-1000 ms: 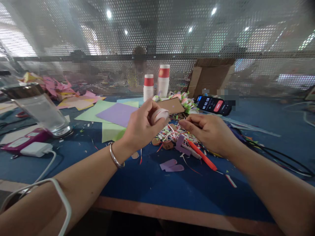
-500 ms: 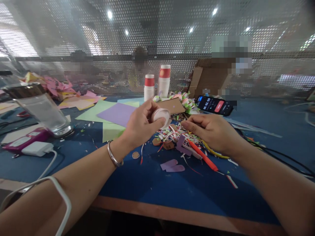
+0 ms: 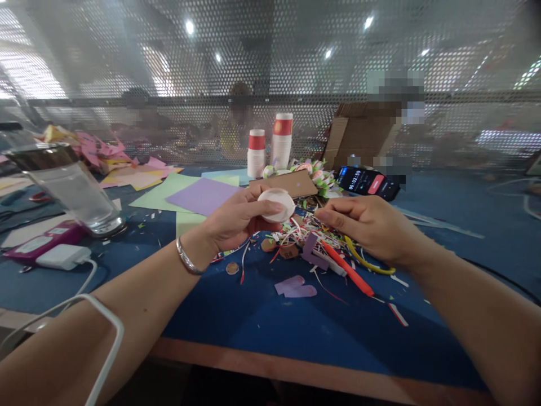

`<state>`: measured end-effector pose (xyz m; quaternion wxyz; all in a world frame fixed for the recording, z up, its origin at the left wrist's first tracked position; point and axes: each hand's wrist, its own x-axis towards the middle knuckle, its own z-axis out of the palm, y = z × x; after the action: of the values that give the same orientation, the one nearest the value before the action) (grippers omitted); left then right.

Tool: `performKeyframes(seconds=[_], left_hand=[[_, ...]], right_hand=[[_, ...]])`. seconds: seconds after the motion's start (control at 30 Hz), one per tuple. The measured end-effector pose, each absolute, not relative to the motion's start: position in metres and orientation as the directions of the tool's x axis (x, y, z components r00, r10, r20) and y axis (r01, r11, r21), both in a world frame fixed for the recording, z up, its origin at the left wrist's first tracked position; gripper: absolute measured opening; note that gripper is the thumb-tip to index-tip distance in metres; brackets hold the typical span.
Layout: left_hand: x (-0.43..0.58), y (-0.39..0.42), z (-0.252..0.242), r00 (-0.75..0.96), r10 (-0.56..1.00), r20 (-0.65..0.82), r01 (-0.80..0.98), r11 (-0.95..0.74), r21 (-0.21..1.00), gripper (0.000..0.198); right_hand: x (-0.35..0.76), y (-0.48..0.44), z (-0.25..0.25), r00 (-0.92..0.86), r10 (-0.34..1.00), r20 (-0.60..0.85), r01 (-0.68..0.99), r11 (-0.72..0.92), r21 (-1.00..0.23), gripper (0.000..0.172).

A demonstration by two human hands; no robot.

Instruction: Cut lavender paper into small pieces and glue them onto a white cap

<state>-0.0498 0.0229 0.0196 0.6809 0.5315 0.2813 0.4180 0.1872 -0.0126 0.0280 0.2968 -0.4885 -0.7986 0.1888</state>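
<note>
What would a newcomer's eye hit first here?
Likely the round white piece in the left hand, near the picture's centre, with the right hand pinched to its right. Next, the bright orange-red stick lying below the right hand, by a heap of paper scraps. Behind, two red-and-white cup stacks stand upright.

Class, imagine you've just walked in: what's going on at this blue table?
A person holds a small white round paper piece in the left hand, thumb pressed on its face. The right hand is beside it, fingertips pinched together; whether they grip anything is too small to tell. Shredded paper scraps lie in a heap below, with an orange-red tool at the near side. Two stacks of paper cups stand behind.
</note>
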Motion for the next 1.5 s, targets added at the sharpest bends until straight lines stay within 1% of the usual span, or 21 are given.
performKeyframes(seconds=[0.1, 0.2, 0.3, 0.47, 0.63, 0.77, 0.9, 1.07, 1.27, 1.4, 1.5], left_hand=[[-0.049, 0.024, 0.019, 0.527, 0.85, -0.001, -0.326, 0.204, 0.923, 0.021], [-0.048, 0.025, 0.02, 0.54, 0.838, -0.079, -0.35, 0.308, 0.885, 0.021], [-0.048, 0.026, 0.021, 0.543, 0.834, -0.104, -0.357, 0.341, 0.87, 0.021], [-0.047, 0.025, 0.02, 0.528, 0.848, -0.046, -0.372, 0.279, 0.885, 0.024], [-0.046, 0.023, 0.016, 0.45, 0.887, 0.106, -0.383, 0.085, 0.92, 0.024], [-0.044, 0.022, 0.014, 0.411, 0.896, 0.165, -0.329, -0.023, 0.944, 0.031], [-0.043, 0.021, 0.013, 0.427, 0.89, 0.157, -0.29, -0.029, 0.957, 0.035], [-0.042, 0.018, 0.014, 0.432, 0.893, 0.127, -0.282, -0.001, 0.96, 0.036], [-0.041, 0.02, 0.013, 0.407, 0.903, 0.138, -0.278, -0.021, 0.96, 0.036], [-0.039, 0.02, 0.01, 0.403, 0.901, 0.164, -0.29, -0.044, 0.956, 0.036], [-0.038, 0.018, 0.01, 0.402, 0.903, 0.154, -0.296, -0.031, 0.955, 0.036]], right_hand=[[0.188, -0.013, 0.029, -0.351, 0.89, 0.29, 0.649, 0.454, -0.611, 0.054], [0.19, -0.013, 0.029, -0.353, 0.884, 0.306, 0.641, 0.467, -0.609, 0.054], [0.19, -0.013, 0.029, -0.352, 0.879, 0.321, 0.635, 0.477, -0.608, 0.053], [0.188, -0.016, 0.029, -0.32, 0.878, 0.356, 0.643, 0.477, -0.599, 0.053], [0.185, -0.019, 0.027, -0.256, 0.881, 0.397, 0.678, 0.457, -0.576, 0.051], [0.185, -0.02, 0.024, -0.241, 0.862, 0.447, 0.708, 0.471, -0.526, 0.044], [0.183, -0.021, 0.023, -0.256, 0.824, 0.506, 0.72, 0.512, -0.469, 0.04], [0.182, -0.023, 0.024, -0.264, 0.798, 0.541, 0.73, 0.532, -0.429, 0.037], [0.184, -0.021, 0.022, -0.25, 0.814, 0.524, 0.725, 0.516, -0.456, 0.037], [0.182, -0.021, 0.022, -0.274, 0.814, 0.512, 0.716, 0.528, -0.457, 0.039], [0.181, -0.021, 0.022, -0.289, 0.815, 0.502, 0.713, 0.533, -0.455, 0.04]])
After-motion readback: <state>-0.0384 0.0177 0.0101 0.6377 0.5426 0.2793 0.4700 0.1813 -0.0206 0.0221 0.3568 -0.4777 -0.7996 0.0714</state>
